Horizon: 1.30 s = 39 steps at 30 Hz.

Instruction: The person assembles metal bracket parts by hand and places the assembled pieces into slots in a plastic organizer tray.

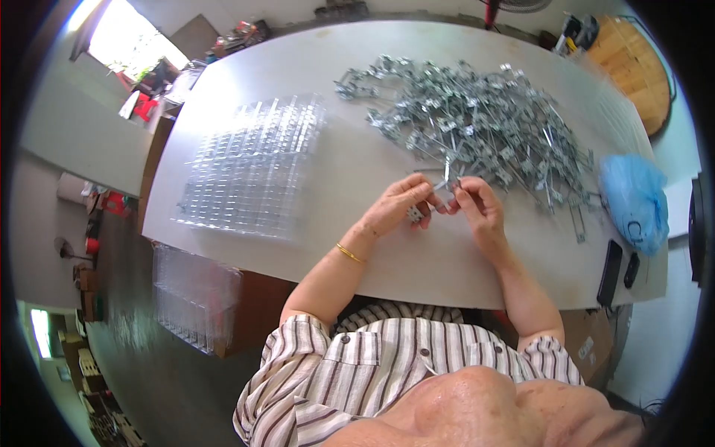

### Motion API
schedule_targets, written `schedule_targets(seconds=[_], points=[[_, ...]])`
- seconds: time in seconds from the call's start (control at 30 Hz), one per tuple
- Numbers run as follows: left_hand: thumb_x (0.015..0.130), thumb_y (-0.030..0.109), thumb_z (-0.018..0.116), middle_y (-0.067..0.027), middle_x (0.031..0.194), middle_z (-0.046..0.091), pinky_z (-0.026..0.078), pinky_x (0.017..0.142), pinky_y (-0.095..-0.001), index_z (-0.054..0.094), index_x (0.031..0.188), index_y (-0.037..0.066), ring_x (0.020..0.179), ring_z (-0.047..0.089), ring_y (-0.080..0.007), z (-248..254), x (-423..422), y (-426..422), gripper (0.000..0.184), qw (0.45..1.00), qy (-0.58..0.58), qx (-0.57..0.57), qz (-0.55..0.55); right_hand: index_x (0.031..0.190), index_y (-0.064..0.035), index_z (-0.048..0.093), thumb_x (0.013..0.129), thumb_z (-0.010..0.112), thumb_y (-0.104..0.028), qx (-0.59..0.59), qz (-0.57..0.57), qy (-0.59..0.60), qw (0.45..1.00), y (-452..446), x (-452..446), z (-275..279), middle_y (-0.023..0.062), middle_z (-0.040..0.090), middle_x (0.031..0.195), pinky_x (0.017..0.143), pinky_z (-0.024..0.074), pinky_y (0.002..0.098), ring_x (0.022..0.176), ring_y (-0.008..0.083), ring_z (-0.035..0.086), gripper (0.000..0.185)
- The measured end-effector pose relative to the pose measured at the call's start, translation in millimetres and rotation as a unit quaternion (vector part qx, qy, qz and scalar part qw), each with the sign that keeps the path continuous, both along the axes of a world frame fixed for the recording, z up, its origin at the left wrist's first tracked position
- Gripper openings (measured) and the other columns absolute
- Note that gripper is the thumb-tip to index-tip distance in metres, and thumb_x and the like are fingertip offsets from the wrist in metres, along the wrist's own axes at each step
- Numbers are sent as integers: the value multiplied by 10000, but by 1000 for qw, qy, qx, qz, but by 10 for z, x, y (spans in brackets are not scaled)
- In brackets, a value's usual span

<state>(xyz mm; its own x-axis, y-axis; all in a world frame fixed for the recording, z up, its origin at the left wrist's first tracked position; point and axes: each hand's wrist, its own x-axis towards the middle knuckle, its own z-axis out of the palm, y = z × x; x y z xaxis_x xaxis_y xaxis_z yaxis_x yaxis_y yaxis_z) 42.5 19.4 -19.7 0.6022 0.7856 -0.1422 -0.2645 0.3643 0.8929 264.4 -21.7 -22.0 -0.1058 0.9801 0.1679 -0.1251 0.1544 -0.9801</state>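
Over the near middle of the white table, my left hand (406, 203) is closed on a small metal bracket (414, 214), seen below its fingers. Close beside it, my right hand (480, 208) pinches a metal piece (449, 179) that sticks up between the two hands. The fingertips of both hands nearly meet there. Just beyond them lies a large pile of silvery metal brackets with wire rods (477, 112). To the left, a clear plastic tray (249, 167) with rows of compartments lies on the table.
A blue plastic bag (633, 201) sits at the table's right side, with a black phone (610, 273) and a small black object (631, 270) near it. More clear trays (194, 298) stand below the left table edge (223, 262). Clear plastic lies at the far right.
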Motion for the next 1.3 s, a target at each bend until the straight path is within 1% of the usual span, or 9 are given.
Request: schedule_targets(seconds=[0.07,0.17,0.27,0.37,0.47,0.67,0.87,0.97,1.3], points=[[1091,336,544,-159,1021,732,477,530,-265,580,1084,47,682,653,-164,-45,24,0,291,1000,10,-9,6,1114,-22,601,1052,599,-68,-4,6,-4,1000,19,42,-68,63,598,1145,764,573,281,862,107,657,77],[1094,314,546,-146,1021,732,491,534,-256,579,1055,57,687,663,-144,-64,26,13,262,1000,-27,-15,4,1118,-32,604,1047,609,-62,34,-29,28,999,18,-14,-48,46,611,1077,759,563,266,855,102,649,77],[1095,311,542,-179,1036,736,488,526,-255,580,1041,66,682,663,-156,-115,3,44,254,995,-81,-49,17,1121,-41,607,1042,623,-66,50,-52,23,997,26,-1,-55,36,618,1030,746,556,259,858,97,643,84],[1095,300,542,-196,1029,731,484,508,-253,578,1016,83,672,660,-165,-99,-3,56,233,992,-106,-63,30,1121,-44,604,1046,625,-86,28,-42,22,998,42,45,-36,35,635,963,727,550,254,828,91,641,89],[1086,295,556,-198,1018,724,478,490,-254,584,1010,87,657,652,-171,-97,9,81,224,990,-118,-74,33,1144,-37,599,1070,584,-112,3,-19,-8,1000,39,124,-81,48,647,948,688,550,266,787,97,628,106],[1080,275,554,-178,1000,702,469,474,-255,593,1031,75,626,628,-166,-98,17,90,209,990,-109,-78,41,1137,-43,593,1068,603,-146,-28,-27,-7,999,9,71,-5,27,645,853,556,494,231,662,80,607,125],[1075,267,558,-171,994,691,459,477,-252,578,1085,61,633,622,-157,-109,-3,74,208,990,-105,-78,58,1161,-51,598,1079,582,-166,-73,-37,-2,997,2,31,139,14,623,829,548,462,218,625,56,549,142],[1072,261,562,-172,991,687,459,477,-255,571,1103,48,641,623,-160,-107,-15,88,215,990,-109,-69,56,1172,-58,603,1076,578,-149,-73,-12,-17,997,10,26,98,2,614,821,555,449,212,623,45,529,135],[1066,254,564,-184,992,670,478,479,-257,563,1117,24,623,624,-171,-182,-44,102,236,991,-103,-70,57,1157,-51,643,1065,591,-123,-108,0,-28,994,-22,-45,63,-35,609,823,604,460,201,720,31,561,127]])
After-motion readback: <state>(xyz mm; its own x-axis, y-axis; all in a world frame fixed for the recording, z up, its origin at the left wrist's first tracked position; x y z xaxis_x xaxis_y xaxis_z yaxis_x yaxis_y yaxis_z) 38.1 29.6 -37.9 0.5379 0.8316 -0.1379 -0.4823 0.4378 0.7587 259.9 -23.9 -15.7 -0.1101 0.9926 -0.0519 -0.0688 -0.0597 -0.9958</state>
